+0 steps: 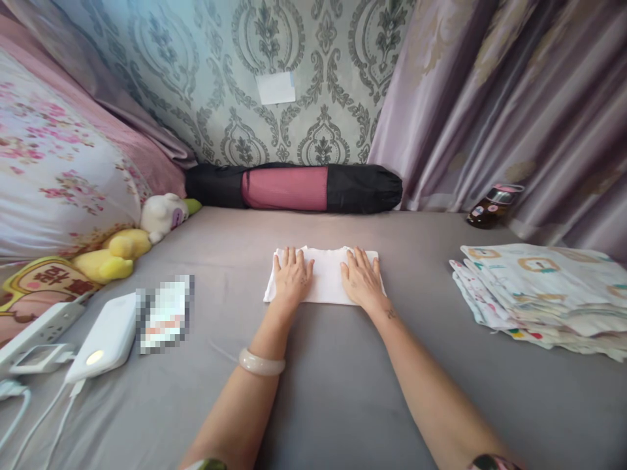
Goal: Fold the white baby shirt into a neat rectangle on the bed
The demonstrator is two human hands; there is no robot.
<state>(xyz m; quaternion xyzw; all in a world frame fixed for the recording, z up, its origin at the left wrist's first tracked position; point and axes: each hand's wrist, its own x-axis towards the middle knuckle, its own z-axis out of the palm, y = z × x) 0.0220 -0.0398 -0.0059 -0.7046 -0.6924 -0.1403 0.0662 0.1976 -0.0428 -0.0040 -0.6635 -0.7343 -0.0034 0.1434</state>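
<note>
A white folded cloth (327,277) lies flat on the grey bed sheet (337,385), wider than it is deep. My left hand (292,275) rests palm down on its left part, fingers stretched out and pointing away from me. On the right part lies my right hand (362,277), also flat with its fingers spread. Between the two hands the middle of the cloth shows. A pale bangle (262,362) circles my left forearm.
To the right is a stack of folded printed cloths (543,294), with a dark bottle (494,205) behind it. A black and pink roll (287,187) lies along the wall. On the left are plush toys (164,215), a white power bank (105,336), cables and a power strip (42,326).
</note>
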